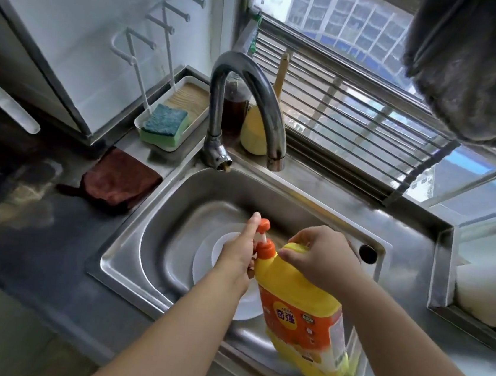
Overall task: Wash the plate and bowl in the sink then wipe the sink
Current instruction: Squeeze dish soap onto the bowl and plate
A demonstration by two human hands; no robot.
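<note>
You have two hands in view, the left hand (237, 253) and the right hand (322, 259), and between them one yellow detergent bottle (300, 311) with one orange pump (265, 242). In the one sink (148, 238) lies one white plate (204, 260), perhaps with a bowl on it, though that is hard to tell. Far left you have one sponge (164, 124), one brown cloth (119, 181) and one faucet (243, 107).

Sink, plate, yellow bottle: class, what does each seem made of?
Sink: brushed steel by its look, grey with soft reflections.
Plate: white and glossy, probably ceramic, perhaps melamine.
Yellow bottle: likely plastic, opaque and moulded, with an orange pump.
</note>
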